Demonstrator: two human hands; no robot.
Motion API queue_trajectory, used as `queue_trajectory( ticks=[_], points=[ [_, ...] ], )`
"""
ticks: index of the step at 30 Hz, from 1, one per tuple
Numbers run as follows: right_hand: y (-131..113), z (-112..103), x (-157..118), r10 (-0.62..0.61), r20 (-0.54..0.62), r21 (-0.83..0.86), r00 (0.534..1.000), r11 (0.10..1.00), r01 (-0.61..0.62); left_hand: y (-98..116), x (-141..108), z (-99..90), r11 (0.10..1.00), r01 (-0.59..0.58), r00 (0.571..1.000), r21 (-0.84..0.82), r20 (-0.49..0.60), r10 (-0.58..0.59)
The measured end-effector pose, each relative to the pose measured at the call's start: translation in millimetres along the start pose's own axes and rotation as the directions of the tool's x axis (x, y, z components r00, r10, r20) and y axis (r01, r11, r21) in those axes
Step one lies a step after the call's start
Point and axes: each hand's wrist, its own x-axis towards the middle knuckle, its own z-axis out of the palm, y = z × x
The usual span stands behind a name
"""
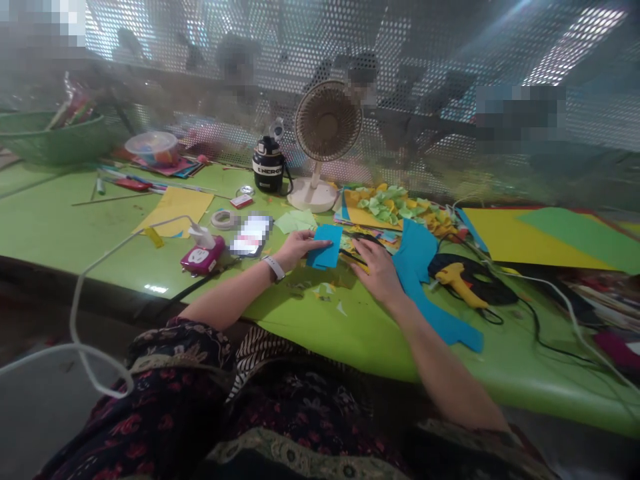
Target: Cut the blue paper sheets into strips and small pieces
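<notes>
Over the green table (pixel 300 320), my left hand (pixel 299 248) pinches a small stack of blue paper pieces (pixel 327 245), thumb on top. My right hand (pixel 377 268) is just right of that paper, its fingers bent over dark-handled scissors (pixel 370 239) that are partly hidden beneath them. A large cut blue sheet (pixel 417 267) lies to the right of my right hand. Small paper scraps (pixel 325 291) are scattered below the blue pieces. Behind the hands, pale green paper (pixel 296 221) lies flat.
A fan (pixel 329 123) and black bottle (pixel 269 167) stand at the back. Left are a phone (pixel 251 235), tape roll (pixel 224 219), purple power adapter (pixel 203 257) and yellow sheet (pixel 180 208). Right are a yellow glue gun (pixel 463 285), cables and green paper cutouts (pixel 395 203). A green basket (pixel 55 140) sits far left.
</notes>
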Motion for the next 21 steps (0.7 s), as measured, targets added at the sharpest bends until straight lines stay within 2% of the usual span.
queue_trajectory(
  ticks=[5, 8, 10, 12, 14, 16, 17, 19, 21],
  points=[
    [-24.7, 0.6, 5.3, -0.159, -0.015, 0.054, 0.987, 0.986, 0.159, -9.3, -2.8, 4.9, 0.999, 0.04, 0.995, 0.021, 0.096, -0.042],
    [-24.0, -0.8, 4.5, -0.154, -0.049, 0.102, 0.987, 0.982, 0.159, -10.3, -0.5, 1.7, 0.994, 0.071, 0.992, 0.084, 0.102, -0.08],
    [-21.9, -3.3, 2.6, -0.113, -0.11, 0.122, 0.987, 0.984, 0.127, -8.3, 0.9, -2.4, 0.976, 0.054, 0.997, 0.209, 0.048, -0.066],
    [-21.3, -7.1, 0.3, -0.066, -0.173, 0.131, 0.983, 0.987, 0.089, -3.7, 0.4, -5.7, 0.909, -0.019, 0.999, 0.416, -0.026, 0.033],
    [-22.3, -11.4, -2.0, -0.033, -0.223, 0.13, 0.974, 0.989, 0.063, 2.8, -2.6, -6.0, 0.787, -0.132, 0.971, 0.602, -0.082, 0.226],
    [-23.8, -15.3, -4.1, -0.024, -0.264, 0.118, 0.964, 0.991, 0.057, 9.5, -7.4, -2.7, 0.706, -0.226, 0.922, 0.671, -0.088, 0.378],
    [-24.5, -16.9, -4.9, -0.03, -0.281, 0.111, 0.959, 0.992, 0.063, 12.1, -9.9, -0.1, 0.717, -0.247, 0.92, 0.652, -0.076, 0.385],
    [-25.5, -19.0, -6.2, -0.068, -0.29, 0.105, 0.955, 0.989, 0.103, 14.3, -14.3, 6.0, 0.838, -0.206, 0.969, 0.506, -0.01, 0.245],
    [-26.9, -19.4, -6.6, -0.123, -0.252, 0.118, 0.96, 0.981, 0.157, 12.0, -17.0, 11.4, 0.956, -0.077, 0.994, 0.283, 0.1, 0.05]
  ],
)
